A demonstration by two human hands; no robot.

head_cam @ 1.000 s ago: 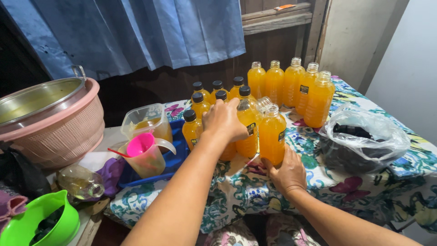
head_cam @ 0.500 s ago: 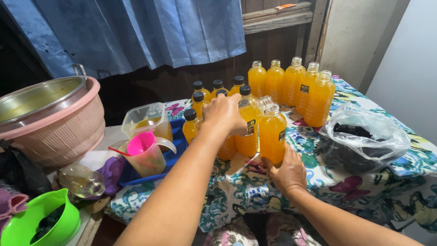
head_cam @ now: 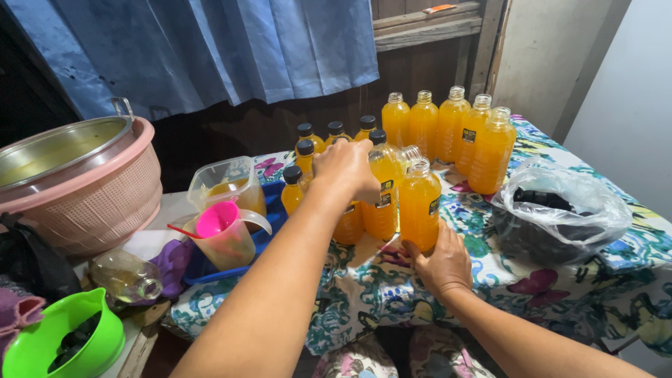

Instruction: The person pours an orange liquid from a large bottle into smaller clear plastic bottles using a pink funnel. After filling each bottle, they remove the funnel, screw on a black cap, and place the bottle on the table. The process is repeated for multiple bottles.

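I am looking over the flowered desk (head_cam: 560, 294), where black-capped and still-uncapped bottles are standing in rows. My left hand (head_cam: 346, 168) is gripping the top of a front juice bottle (head_cam: 381, 192); my right hand (head_cam: 441, 262) is steadying the uncapped bottle (head_cam: 418, 203) beside it at its base.

Glossy clear plastic bottles (head_cam: 418, 203); floral cloth tablecover (head_cam: 560, 280); shiny metal pot (head_cam: 59, 150).

Soft, even light fell from the right, where the pale wall (head_cam: 630, 105) was brightest. The orange bottles (head_cam: 448, 126) glowed, and small glints sat on the plastic bag (head_cam: 560, 210). The upper left corner behind the curtain (head_cam: 210, 56) stayed dark. Focus was sharp at centre; the near forearms blurred slightly, and the edges bowed a little.
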